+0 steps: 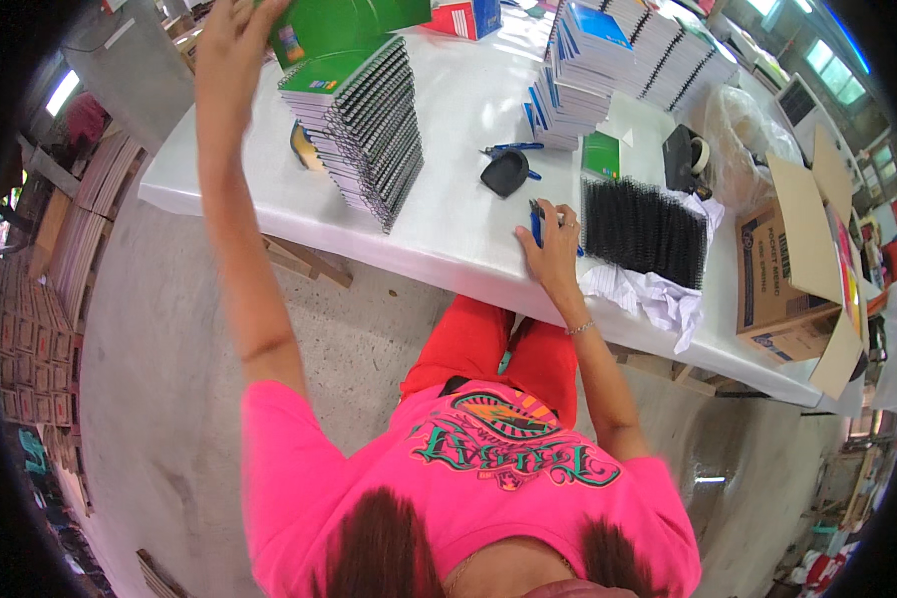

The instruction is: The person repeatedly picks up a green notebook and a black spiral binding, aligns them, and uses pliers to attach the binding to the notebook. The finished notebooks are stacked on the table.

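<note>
The left hand (231, 60) grips a green notebook (354, 25) by the top of a notebook stack (369, 135) near the left end of the counter (458, 234). At the front edge, the right hand (554, 237) is curled around blue pliers (536, 225). Black wire coils (640, 231) lie just beside it; an open box (767, 279) stands toward the right end.

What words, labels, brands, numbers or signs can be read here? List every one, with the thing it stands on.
Cardboard box: dark printed capitals on its side; readable, but not copied out here.
Pink shirt: large, fancy green lettering; not copied out either.
Upper green notebook: cover print too small and blurred to read.
Blue notebook: cover print too small to read.
</note>
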`<act>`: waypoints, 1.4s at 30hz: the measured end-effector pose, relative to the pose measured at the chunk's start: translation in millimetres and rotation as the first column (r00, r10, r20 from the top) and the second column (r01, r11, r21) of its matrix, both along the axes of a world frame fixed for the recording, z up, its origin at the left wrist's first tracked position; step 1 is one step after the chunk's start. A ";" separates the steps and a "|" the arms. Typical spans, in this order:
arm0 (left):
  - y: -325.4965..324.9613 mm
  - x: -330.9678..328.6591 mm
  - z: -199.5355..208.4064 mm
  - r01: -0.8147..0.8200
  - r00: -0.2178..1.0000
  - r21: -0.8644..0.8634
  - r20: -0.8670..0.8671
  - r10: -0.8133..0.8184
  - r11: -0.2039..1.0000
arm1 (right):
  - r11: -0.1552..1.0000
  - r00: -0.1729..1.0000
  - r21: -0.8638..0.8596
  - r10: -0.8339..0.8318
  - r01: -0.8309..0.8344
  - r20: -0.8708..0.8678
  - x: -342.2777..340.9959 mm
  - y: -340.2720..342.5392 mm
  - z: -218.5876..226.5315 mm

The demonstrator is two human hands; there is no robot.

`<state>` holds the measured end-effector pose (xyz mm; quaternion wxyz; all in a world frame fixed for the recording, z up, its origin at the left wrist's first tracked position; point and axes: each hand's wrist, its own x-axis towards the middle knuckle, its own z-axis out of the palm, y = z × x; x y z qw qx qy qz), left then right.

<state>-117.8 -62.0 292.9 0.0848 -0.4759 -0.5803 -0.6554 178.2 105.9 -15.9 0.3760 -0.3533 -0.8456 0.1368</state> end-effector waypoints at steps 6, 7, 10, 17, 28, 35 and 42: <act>41.4 -50.8 63.1 0.433 0.889 -0.375 0.029 -0.456 0.820 | 0.994 0.995 -0.091 -0.054 0.061 0.084 9.7 6.4 13.2; 50.0 -48.9 67.3 0.447 0.875 -0.415 0.019 -0.483 0.793 | 0.994 0.995 -0.079 -0.065 0.071 0.074 12.1 8.4 18.4; 103.7 -118.4 47.1 0.297 0.770 -0.597 -0.311 -0.557 0.745 | 0.998 0.998 -0.025 -0.055 0.056 0.044 9.4 7.7 37.6; 127.0 -104.2 -12.3 0.006 0.750 -0.755 -0.429 -0.503 0.655 | 0.994 0.998 -0.089 0.060 -0.059 0.011 28.3 20.8 53.9; 127.9 -83.9 -29.7 0.064 0.622 -0.723 -0.510 -0.594 0.688 | 0.991 1.000 -0.136 -0.007 0.004 -0.024 60.5 121.1 69.1; 119.6 -96.6 -21.4 0.046 0.656 -0.704 -0.514 -0.553 0.709 | 0.926 0.890 0.124 -0.378 0.358 0.254 42.2 221.9 70.9; 62.6 23.5 19.3 -0.035 0.690 -0.390 -0.675 -0.261 0.920 | 0.792 0.670 -0.280 -0.207 0.543 0.713 19.2 267.6 66.9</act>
